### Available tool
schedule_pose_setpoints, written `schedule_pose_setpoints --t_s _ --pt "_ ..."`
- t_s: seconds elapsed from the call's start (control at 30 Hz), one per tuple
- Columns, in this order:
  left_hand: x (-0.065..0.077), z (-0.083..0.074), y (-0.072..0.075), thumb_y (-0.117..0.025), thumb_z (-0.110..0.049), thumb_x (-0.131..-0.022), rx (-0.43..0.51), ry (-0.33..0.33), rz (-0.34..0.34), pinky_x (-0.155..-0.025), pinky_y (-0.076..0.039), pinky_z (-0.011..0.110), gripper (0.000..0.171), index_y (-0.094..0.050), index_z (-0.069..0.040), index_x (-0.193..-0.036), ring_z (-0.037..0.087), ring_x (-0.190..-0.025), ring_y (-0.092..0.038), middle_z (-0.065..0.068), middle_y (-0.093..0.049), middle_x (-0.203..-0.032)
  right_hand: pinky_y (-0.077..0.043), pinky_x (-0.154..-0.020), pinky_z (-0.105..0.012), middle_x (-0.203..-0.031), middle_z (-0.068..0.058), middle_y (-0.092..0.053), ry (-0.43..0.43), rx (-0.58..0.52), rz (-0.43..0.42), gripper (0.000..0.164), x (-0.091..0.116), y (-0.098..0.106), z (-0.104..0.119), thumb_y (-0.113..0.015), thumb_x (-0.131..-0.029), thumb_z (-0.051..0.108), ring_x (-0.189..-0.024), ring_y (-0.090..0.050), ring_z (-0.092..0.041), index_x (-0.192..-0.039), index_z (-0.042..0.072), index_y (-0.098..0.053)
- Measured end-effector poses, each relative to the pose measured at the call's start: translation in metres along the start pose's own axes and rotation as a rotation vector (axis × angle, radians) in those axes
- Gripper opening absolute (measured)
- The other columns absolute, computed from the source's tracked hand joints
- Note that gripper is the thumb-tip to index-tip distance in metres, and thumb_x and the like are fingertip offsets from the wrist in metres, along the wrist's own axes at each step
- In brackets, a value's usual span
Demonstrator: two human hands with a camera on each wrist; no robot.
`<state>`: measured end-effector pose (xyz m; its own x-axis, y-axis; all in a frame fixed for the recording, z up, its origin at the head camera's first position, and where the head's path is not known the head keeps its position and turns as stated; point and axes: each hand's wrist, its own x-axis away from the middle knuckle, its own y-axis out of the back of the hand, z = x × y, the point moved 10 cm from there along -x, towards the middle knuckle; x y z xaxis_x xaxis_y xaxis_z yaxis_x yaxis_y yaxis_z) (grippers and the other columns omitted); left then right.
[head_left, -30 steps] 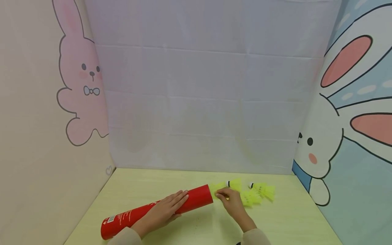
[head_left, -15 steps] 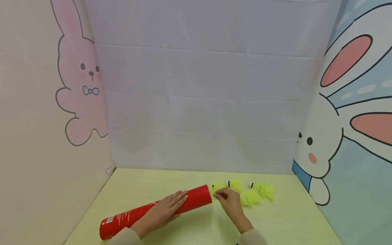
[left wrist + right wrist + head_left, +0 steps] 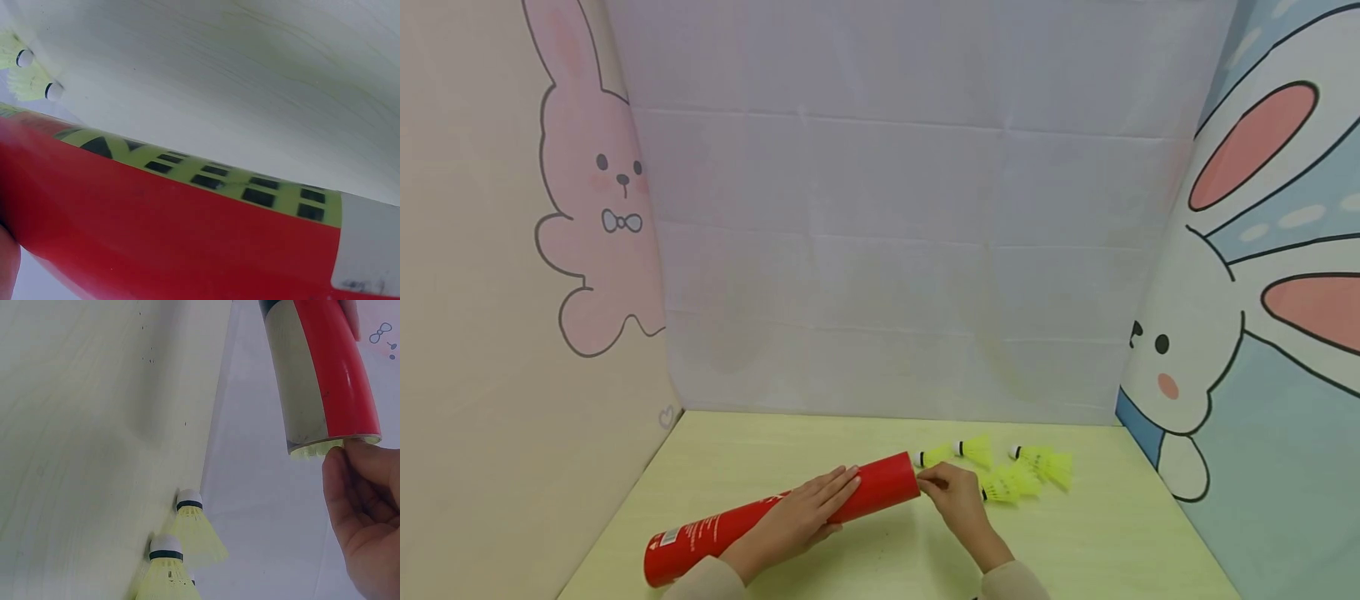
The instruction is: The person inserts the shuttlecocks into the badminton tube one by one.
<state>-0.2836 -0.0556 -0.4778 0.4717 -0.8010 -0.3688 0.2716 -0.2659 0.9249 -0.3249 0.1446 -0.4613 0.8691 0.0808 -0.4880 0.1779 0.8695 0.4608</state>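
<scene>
A long red shuttlecock tube (image 3: 889, 482) slants across the table, its right end raised. My left hand (image 3: 801, 517) holds it around the middle, fingers over the top and thumb on the near side. At its mouth, my right hand (image 3: 961, 502) pinches the yellow skirt of a shuttlecock (image 3: 312, 449), fingertips right at the rim. Only the skirt's edge shows there; the rest is hidden inside the tube. The left wrist view shows the tube's red side with a pale, dark-checked strip (image 3: 212, 178).
Several yellow shuttlecocks lie on the table (image 3: 1105, 517) behind and right of my right hand, among them one shuttlecock (image 3: 936, 456) close behind the tube's mouth and another shuttlecock (image 3: 1047, 465) farther right. Fabric walls with rabbit drawings (image 3: 598, 192) stand around the table.
My right hand has moved left to the tube's mouth, and the yellow skirt between hand and tube has slid almost wholly inside. My left hand and the tube have barely moved.
</scene>
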Motion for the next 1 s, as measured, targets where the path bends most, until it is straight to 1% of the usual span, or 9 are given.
schedule_pose_setpoints --t_s 0.27,0.43,0.53,0.67,0.77,0.87,1.0 --pt "0.001 -0.001 -0.005 -0.069 -0.029 -0.088 0.003 0.006 0.024 -0.099 -0.047 0.038 0.083 -0.021 -0.012 -0.154 0.023 -0.138 -0.037 0.004 -0.028 -0.157 -0.055 -0.059 -0.021 -0.076 -0.007 -0.071 -0.013 -0.021 0.045 0.007 0.001 -0.004 -0.002 -0.075 -0.078 -0.004 -0.066 -0.066 -0.011 -0.081 0.003 -0.074" --pt "0.0 -0.001 -0.005 -0.07 -0.029 -0.088 -0.001 0.012 0.026 -0.099 -0.047 0.037 0.084 -0.021 -0.012 -0.154 0.022 -0.138 -0.036 0.004 -0.028 -0.157 -0.054 -0.06 -0.019 -0.078 -0.006 -0.071 -0.013 -0.011 0.075 0.006 0.001 -0.003 -0.003 -0.075 -0.079 0.0 -0.069 -0.067 -0.012 -0.083 0.004 -0.074" --pt "0.0 0.002 -0.006 -0.073 -0.027 -0.086 0.008 0.032 0.037 -0.099 -0.047 0.038 0.087 -0.021 -0.012 -0.154 0.022 -0.138 -0.036 0.003 -0.027 -0.157 -0.055 -0.061 -0.02 -0.079 -0.004 -0.071 -0.015 -0.015 0.08 0.003 0.001 0.0 -0.006 -0.075 -0.08 0.004 -0.07 -0.067 -0.01 -0.083 0.005 -0.074" --pt "0.001 0.006 -0.006 -0.075 -0.024 -0.084 0.016 0.056 0.047 -0.1 -0.047 0.039 0.09 -0.02 -0.013 -0.154 0.022 -0.139 -0.035 0.003 -0.026 -0.158 -0.056 -0.063 -0.021 -0.078 -0.002 -0.07 -0.019 -0.013 0.046 0.004 0.001 0.012 -0.013 -0.076 -0.078 0.006 -0.069 -0.066 -0.009 -0.081 0.007 -0.074" --pt "0.001 0.007 -0.005 -0.073 -0.026 -0.086 0.014 0.058 0.039 -0.1 -0.046 0.039 0.087 -0.021 -0.013 -0.154 0.022 -0.139 -0.035 0.003 -0.026 -0.158 -0.056 -0.063 -0.022 -0.078 0.0 -0.069 -0.041 0.01 0.001 0.005 0.0 0.027 -0.022 -0.076 -0.078 0.004 -0.07 -0.066 -0.009 -0.081 0.007 -0.073" --pt "0.0 0.007 -0.004 -0.071 -0.029 -0.088 0.014 0.054 0.028 -0.1 -0.047 0.039 0.084 -0.022 -0.013 -0.154 0.022 -0.138 -0.035 0.003 -0.026 -0.158 -0.055 -0.064 -0.022 -0.08 0.001 -0.068 -0.081 0.055 -0.033 0.004 0.0 0.042 -0.034 -0.074 -0.081 0.006 -0.071 -0.066 -0.011 -0.084 0.005 -0.072" --pt "0.0 0.006 -0.002 -0.072 -0.028 -0.087 0.018 0.05 0.02 -0.099 -0.047 0.039 0.085 -0.023 -0.012 -0.154 0.023 -0.137 -0.036 0.004 -0.028 -0.157 -0.055 -0.066 -0.024 -0.085 -0.002 -0.069 -0.147 0.131 -0.034 0.007 0.003 0.059 -0.052 -0.071 -0.085 0.008 -0.077 -0.066 -0.018 -0.091 0.004 -0.071"
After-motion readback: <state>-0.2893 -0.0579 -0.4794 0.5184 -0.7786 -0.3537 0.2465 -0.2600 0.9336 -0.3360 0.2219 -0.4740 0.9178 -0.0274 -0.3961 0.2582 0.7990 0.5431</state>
